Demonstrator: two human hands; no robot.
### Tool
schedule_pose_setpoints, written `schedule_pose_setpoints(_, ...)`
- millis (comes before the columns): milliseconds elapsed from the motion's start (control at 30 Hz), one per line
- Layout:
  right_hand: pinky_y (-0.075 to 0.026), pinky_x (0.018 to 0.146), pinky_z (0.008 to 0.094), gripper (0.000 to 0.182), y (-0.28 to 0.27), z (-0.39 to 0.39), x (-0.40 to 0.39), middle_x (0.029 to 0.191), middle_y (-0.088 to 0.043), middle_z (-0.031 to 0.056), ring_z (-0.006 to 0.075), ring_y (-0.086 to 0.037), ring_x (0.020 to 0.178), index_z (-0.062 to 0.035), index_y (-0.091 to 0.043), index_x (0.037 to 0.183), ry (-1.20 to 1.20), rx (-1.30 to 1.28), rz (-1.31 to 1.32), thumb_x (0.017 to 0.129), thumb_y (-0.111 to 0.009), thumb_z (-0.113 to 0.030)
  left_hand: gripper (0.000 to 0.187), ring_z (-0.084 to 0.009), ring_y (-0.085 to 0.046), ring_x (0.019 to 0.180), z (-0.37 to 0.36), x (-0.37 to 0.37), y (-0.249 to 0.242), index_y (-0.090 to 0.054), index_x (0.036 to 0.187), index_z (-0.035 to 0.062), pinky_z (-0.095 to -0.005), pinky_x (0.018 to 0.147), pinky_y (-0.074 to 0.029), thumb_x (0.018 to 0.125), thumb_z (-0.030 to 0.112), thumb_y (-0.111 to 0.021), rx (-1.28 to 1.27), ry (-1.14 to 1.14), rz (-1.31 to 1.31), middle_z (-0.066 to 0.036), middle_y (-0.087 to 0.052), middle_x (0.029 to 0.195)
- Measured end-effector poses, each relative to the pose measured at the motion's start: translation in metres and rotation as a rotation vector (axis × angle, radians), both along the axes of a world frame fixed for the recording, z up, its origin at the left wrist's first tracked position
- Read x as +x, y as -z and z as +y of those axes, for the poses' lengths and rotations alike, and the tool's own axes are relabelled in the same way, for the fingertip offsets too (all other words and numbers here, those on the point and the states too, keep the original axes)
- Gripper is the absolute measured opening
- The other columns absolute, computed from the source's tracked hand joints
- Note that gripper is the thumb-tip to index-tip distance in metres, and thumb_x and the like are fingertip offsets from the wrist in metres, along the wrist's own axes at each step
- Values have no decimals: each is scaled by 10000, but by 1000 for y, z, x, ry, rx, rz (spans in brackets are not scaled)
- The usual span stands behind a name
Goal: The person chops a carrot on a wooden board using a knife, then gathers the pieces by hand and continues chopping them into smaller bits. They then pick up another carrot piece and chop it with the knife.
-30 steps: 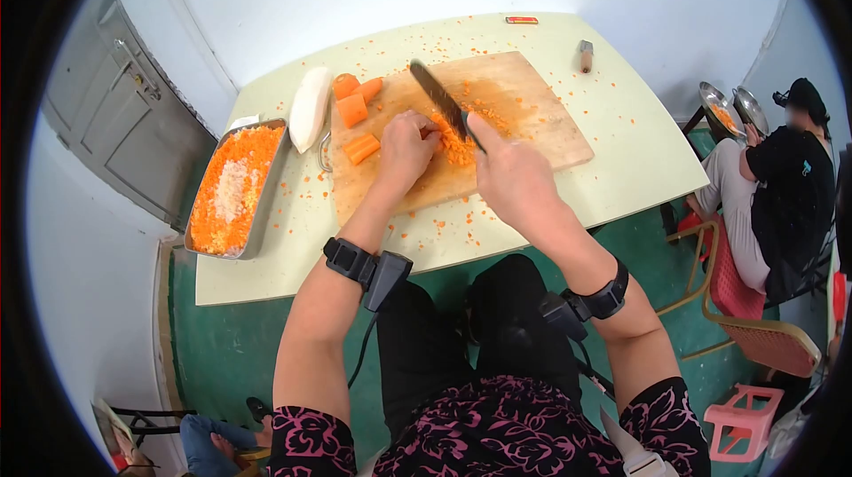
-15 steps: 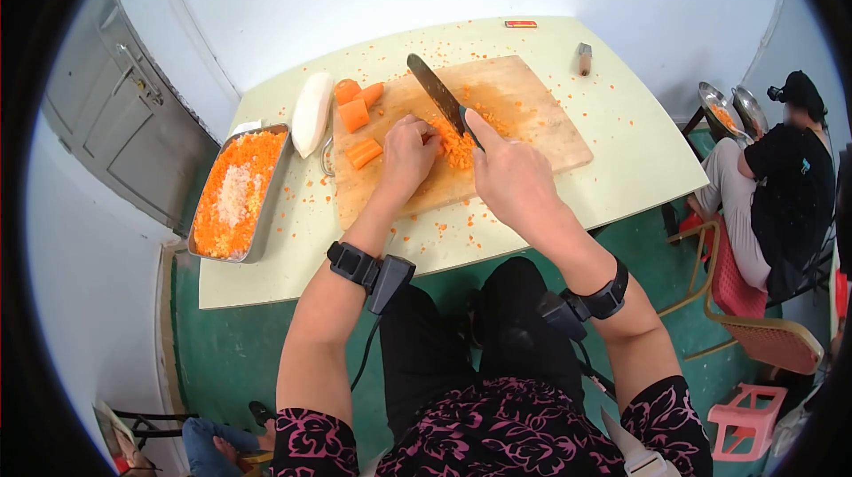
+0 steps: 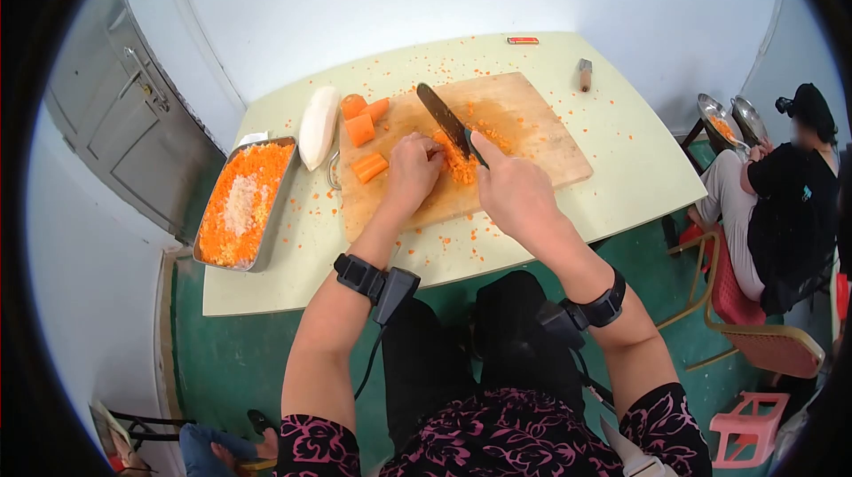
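Note:
My right hand (image 3: 516,186) grips the handle of a dark-bladed knife (image 3: 441,113), whose blade slants up and left over the wooden cutting board (image 3: 550,144). Chopped carrot (image 3: 461,166) lies under and beside the blade. My left hand (image 3: 414,172) rests on the board left of the blade, its fingers curled in against the carrot; what they hold is hidden. Carrot chunks (image 3: 359,129) and cut carrot sticks (image 3: 369,167) lie at the board's left side. A peeled white radish (image 3: 318,127) is on the table beyond the board's left edge.
A metal tray (image 3: 273,227) of chopped carrot with a pale heap stands at the table's left. A peeler-like tool (image 3: 585,75) and a red packet (image 3: 523,40) lie at the back. Another person (image 3: 792,193) sits at right near metal bowls (image 3: 717,118).
The view has shifted, so the table sits slightly lower. The knife stays in my right hand, its blade a little steeper. The seated person has raised their head and a hand near the bowls.

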State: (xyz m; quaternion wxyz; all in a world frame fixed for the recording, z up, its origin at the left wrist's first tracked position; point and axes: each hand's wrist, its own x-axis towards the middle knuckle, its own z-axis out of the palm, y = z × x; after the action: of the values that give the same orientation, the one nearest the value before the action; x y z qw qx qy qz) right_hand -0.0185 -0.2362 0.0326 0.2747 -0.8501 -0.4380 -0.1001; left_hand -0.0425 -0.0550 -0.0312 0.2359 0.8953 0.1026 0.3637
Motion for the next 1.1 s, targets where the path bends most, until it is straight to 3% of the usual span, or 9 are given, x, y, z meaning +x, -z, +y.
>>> schedule_pose_setpoints(233, -467, 569, 430, 421, 3, 1, 2, 625, -577, 172, 335, -576, 578, -53, -490, 1250, 35, -10, 50, 836, -524, -121, 104, -279, -598, 712, 6, -1, 4, -678, 777, -4, -348, 652, -480, 687, 39, -653, 29, 16, 5, -149, -615, 774)
schedule_pose_setpoints(533, -467, 556, 432, 409, 1, -2, 1, 621, -572, 180, 338, -578, 574, -53, -501, 1234, 33, 35, 15, 831, -532, -122, 146, -301, -611, 716, 5, -2, 7, -664, 829, -8, -362, 657, -489, 697, 54, -649, 37, -28, -42, -167, -622, 783)
schedule_pose_setpoints(633, -492, 562, 426, 446, 5, 1, 0, 618, -589, 183, 334, -608, 589, 0, -479, 1250, 4, -36, -31, 812, -500, -85, 140, -304, -609, 708, 5, -2, 6, -665, 822, -6, -364, 646, -485, 699, 59, -653, 36, -39, -17, -168, -619, 775)
schedule_pose_setpoints(733, -493, 563, 421, 455, 3, 0, 2, 632, -596, 186, 331, -611, 596, -5, -469, 1260, -3, -69, -16, 813, -495, -85, 125, -302, -606, 699, 6, 0, 7, -666, 807, -6, -364, 636, -481, 700, 58, -655, 46, -35, -48, -169, -617, 769)
schedule_pose_setpoints(833, -467, 560, 444, 410, -2, -1, -2, 596, -569, 173, 341, -574, 556, -57, -501, 1237, 14, 93, -1, 832, -517, -119, 108, -298, -605, 693, 5, 0, 7, -667, 787, -6, -361, 631, -480, 698, 54, -657, 51, -43, -37, -168, -618, 762)
schedule_pose_setpoints(933, -466, 561, 450, 415, 12, 6, 0, 602, -573, 178, 342, -579, 566, -47, -499, 1237, 19, -53, -22, 829, -521, -118, 99, -295, -606, 693, 4, 0, 6, -668, 773, -9, -361, 633, -480, 692, 47, -658, 41, -41, -24, -166, -619, 754)
schedule_pose_setpoints(1100, -483, 537, 420, 423, -1, 0, -2, 593, -585, 182, 332, -600, 555, 7, -507, 1220, -14, 36, -45, 806, -488, -81, 107, -293, -607, 695, 3, -1, 4, -673, 773, -10, -362, 645, -484, 677, 30, -651, 37, -32, -30, -163, -624, 751)
